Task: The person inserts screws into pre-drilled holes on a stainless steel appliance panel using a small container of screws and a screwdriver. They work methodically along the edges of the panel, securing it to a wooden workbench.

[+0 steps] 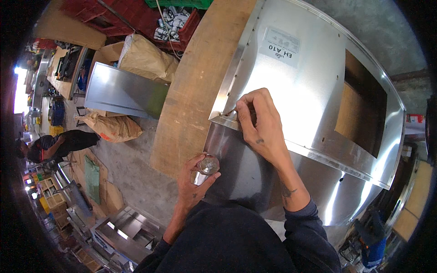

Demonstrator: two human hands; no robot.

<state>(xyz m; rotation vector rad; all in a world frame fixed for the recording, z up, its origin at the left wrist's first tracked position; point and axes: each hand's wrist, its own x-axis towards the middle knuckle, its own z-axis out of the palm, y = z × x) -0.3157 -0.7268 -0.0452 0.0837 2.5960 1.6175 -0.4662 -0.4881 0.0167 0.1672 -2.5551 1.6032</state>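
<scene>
My left hand [187,183] is wrapped round a small round clear container [209,165], its top facing up. What lies in the container is too small to make out. My right hand [266,125] is closed in a pinch at the near left corner of a large shiny sheet-metal housing [302,86]. The fingertips meet at the edge flange [227,122], and whatever they pinch is hidden or too small to name. Small fastener holes or heads run along the flange. A printed label [281,47] sticks to the upper panel, left of a rectangular cut-out [362,104].
The housing rests beside a long wooden board [195,91]. To the left lie a grey metal panel [123,88], a brown sack [111,126] and red crates [189,28]. A person in dark clothes [68,143] is farther left. A metal frame [129,230] stands at lower left.
</scene>
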